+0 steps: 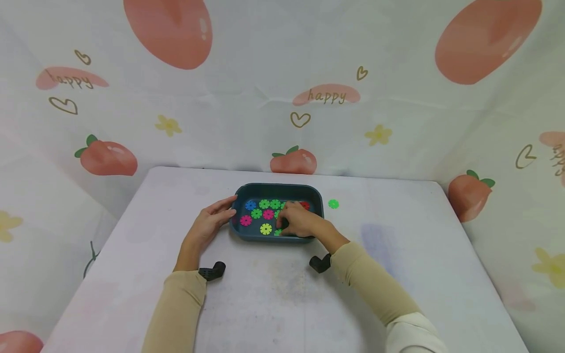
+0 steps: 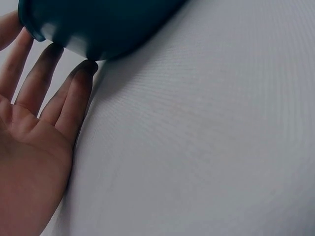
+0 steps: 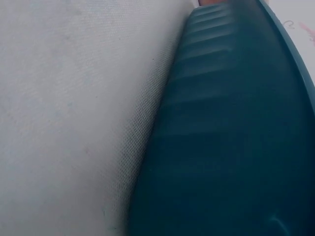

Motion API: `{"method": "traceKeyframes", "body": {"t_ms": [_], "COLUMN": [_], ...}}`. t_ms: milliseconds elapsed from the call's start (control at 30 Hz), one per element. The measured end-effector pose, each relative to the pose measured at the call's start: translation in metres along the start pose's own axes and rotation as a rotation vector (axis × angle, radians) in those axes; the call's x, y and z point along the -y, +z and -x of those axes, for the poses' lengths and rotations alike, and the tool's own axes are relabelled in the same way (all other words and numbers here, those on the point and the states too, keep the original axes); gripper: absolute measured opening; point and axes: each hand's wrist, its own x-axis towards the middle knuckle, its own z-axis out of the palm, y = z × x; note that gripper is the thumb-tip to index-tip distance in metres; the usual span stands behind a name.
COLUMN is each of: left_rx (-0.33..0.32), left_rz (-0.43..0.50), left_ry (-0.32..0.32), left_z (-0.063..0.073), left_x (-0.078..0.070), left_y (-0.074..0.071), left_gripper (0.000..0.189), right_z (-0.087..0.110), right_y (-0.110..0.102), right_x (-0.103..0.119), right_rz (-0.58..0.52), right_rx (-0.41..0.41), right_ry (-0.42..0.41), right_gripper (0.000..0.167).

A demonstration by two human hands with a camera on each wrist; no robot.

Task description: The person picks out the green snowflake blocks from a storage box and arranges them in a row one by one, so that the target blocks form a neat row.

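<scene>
Discs are apparently being arranged, the right hand curled at the tray's four o'clock, hold hidden, left hand's straight fingers touching nine; next likely needs careful placing.

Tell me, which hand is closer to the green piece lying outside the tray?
The right hand: in the head view it reaches into the tray, left of the green piece. The left hand is farther off, touching the tray's left end.
</scene>
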Motion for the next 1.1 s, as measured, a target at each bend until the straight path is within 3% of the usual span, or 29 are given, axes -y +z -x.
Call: {"method": "traceKeyframes", "body": {"t_ms": [400, 633, 933, 1100], "left_rx": [-0.007, -0.007, -0.006, 0.001], "left_rz": [-0.008, -0.007, -0.002, -0.007], "left_ry": [-0.001, 0.007, 0.011, 0.017], "left_z": [-0.001, -0.001, 0.0, 0.0], "left_x": [0.001, 0.001, 0.001, 0.001], "left_y": [0.001, 0.0, 0.0, 0.0], "left_gripper": [0.059, 0.058, 0.059, 0.058], "right_z": [-0.002, -0.001, 0.004, 0.01], "right_y": [-0.002, -0.004, -0.005, -0.01], "right_x": [-0.001, -0.001, -0.008, -0.008], "right_rz": [0.016, -0.105, -0.262, -0.328], "right_rx": [0.043, 0.073, -0.037, -0.134], "right_ry": [-0.039, -0.019, -0.093, -0.076], "right_gripper": [0.013, 0.017, 0.012, 0.011]}}
